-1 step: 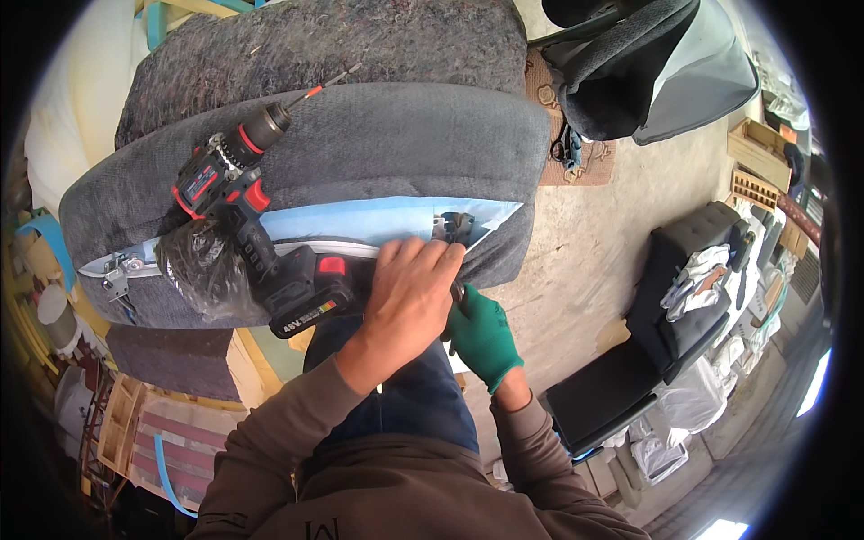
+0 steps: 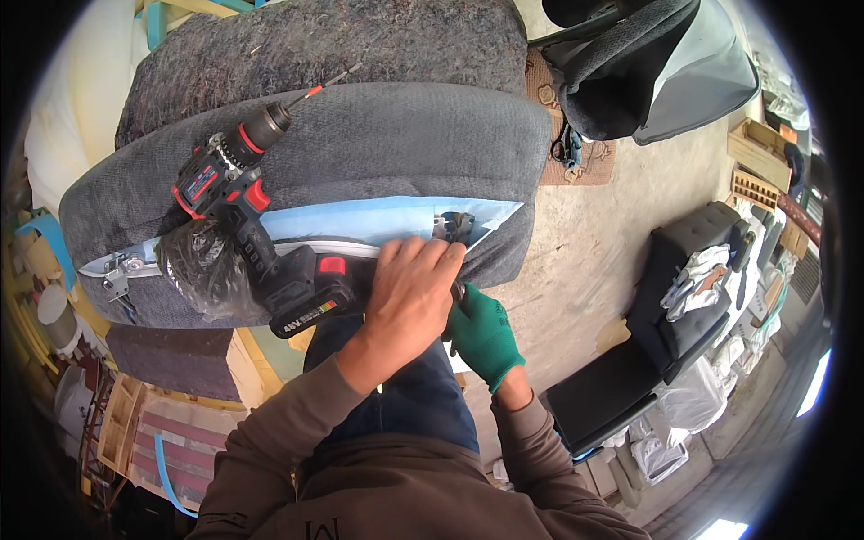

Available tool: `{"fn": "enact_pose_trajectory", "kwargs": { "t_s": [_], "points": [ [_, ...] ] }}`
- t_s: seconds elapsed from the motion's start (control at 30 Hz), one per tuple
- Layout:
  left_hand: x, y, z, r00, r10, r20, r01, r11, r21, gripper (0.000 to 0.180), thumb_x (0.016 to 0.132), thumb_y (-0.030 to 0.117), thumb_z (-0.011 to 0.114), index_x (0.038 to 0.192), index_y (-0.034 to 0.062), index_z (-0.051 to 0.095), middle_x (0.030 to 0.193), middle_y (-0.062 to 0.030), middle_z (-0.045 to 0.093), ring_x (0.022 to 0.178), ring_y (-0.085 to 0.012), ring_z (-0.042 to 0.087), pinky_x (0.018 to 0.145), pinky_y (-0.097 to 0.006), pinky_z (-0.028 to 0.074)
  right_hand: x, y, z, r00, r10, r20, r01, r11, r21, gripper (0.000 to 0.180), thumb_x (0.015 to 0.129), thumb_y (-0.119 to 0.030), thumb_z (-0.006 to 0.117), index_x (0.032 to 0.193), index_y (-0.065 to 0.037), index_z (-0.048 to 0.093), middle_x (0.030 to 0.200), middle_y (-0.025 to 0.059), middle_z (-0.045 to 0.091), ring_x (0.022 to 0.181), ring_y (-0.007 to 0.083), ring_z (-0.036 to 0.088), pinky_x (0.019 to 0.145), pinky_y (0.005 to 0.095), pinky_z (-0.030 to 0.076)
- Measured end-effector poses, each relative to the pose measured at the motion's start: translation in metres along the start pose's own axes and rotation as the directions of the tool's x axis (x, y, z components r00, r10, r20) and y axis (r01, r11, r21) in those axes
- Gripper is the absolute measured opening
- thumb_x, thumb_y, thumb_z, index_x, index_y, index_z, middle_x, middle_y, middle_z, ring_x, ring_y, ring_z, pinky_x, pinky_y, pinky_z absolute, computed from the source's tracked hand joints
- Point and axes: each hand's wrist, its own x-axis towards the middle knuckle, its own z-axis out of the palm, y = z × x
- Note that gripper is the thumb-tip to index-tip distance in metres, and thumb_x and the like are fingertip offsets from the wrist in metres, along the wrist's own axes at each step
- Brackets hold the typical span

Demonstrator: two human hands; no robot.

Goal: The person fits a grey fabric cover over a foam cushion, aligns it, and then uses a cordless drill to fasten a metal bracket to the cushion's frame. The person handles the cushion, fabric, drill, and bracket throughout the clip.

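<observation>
A long grey upholstered piece (image 2: 378,135) lies across in front of me, its near side showing a strip of light blue fabric (image 2: 360,220) edged in white. My bare left hand (image 2: 405,301) bends its close-set fingers over the near edge, beside a dark metal fitting (image 2: 456,225) in the gap. Just right of it, my right hand (image 2: 484,342), in a green glove, is closed round a dark handle-like thing (image 2: 457,292), mostly hidden. A black and red cordless drill (image 2: 247,193) with a long bit rests on the upholstery, left of my hands.
Crumpled clear plastic (image 2: 202,274) lies under the drill, near a metal bracket (image 2: 117,274). Scissors (image 2: 567,148) lie on a brown mat (image 2: 589,166) at right. Beyond are a grey fabric cover (image 2: 666,72) and a black padded seat (image 2: 603,391); a wooden frame (image 2: 121,423) stands lower left.
</observation>
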Motion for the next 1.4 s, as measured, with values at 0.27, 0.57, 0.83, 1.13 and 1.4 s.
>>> {"fn": "enact_pose_trajectory", "kwargs": {
  "t_s": [0.27, 0.57, 0.83, 1.13, 1.4],
  "points": [
    [0.005, 0.001, 0.012, 1.0, -0.008, 0.001, 0.008, 0.99, 0.143, 0.063, 0.089, -0.002, 0.075, 0.151, 0.0074, 0.07, 0.121, -0.009, 0.063, 0.114, -0.0295, 0.063, 0.102, -0.046, 0.042, 0.007, 0.008, 0.0, 1.0, -0.008, 0.002, 0.008, 0.999, -0.05, 0.027, 0.113, -0.023, 0.063, 0.118, 0.002, 0.072, 0.08, 0.0123, 0.076, 0.065, 0.0195, 0.074, 0.058, 0.0378, 0.058],
    [0.01, 0.0, 0.012, 1.0, -0.009, 0.028, 0.004, 0.986, 0.166, 0.061, 0.091, 0.002, 0.076, 0.151, 0.0109, 0.071, 0.118, -0.0084, 0.063, 0.112, -0.0287, 0.063, 0.099, -0.047, 0.04, -0.014, 0.013, 0.028, 0.988, -0.037, -0.148, 0.04, 0.999, 0.016, 0.029, 0.111, -0.023, 0.064, 0.129, 0.0, 0.069, 0.101, 0.0284, 0.078, 0.098, 0.0551, 0.074, 0.081, 0.0564, 0.058],
    [0.011, -0.004, 0.007, 1.0, -0.007, 0.017, 0.006, 0.999, 0.039, 0.047, 0.094, 0.002, 0.074, 0.14, 0.0112, 0.079, 0.104, -0.0044, 0.066, 0.108, -0.0272, 0.064, 0.101, -0.047, 0.04, -0.015, 0.009, 0.025, 0.985, -0.122, -0.125, 0.101, 0.982, -0.161, 0.03, 0.114, -0.03, 0.067, 0.128, -0.003, 0.068, 0.1, 0.0314, 0.076, 0.092, 0.0552, 0.072, 0.075, 0.0634, 0.053],
    [0.01, 0.017, 0.004, 0.998, -0.026, -0.052, 0.03, 0.997, 0.075, 0.047, 0.101, 0.015, 0.078, 0.146, 0.005, 0.07, 0.104, -0.0081, 0.074, 0.101, -0.0313, 0.069, 0.099, -0.05, 0.046, -0.032, 0.003, 0.032, 0.938, -0.333, -0.096, 0.319, 0.938, -0.136, 0.041, 0.107, -0.021, 0.072, 0.145, -0.005, 0.067, 0.108, 0.0273, 0.077, 0.092, 0.0526, 0.073, 0.076, 0.0599, 0.056],
    [0.052, 0.017, -0.013, 0.938, -0.281, 0.202, 0.264, 0.959, 0.105, 0.067, 0.095, 0.037, 0.09, 0.147, 0.0039, 0.064, 0.09, -0.0186, 0.081, 0.094, -0.0474, 0.079, 0.093, -0.059, 0.058, -0.026, 0.015, 0.043, 0.95, -0.311, -0.034, 0.288, 0.91, -0.298, 0.027, 0.107, -0.018, 0.071, 0.129, -0.003, 0.066, 0.107, 0.0269, 0.071, 0.093, 0.0505, 0.071, 0.076, 0.0597, 0.055]
  ]
}}
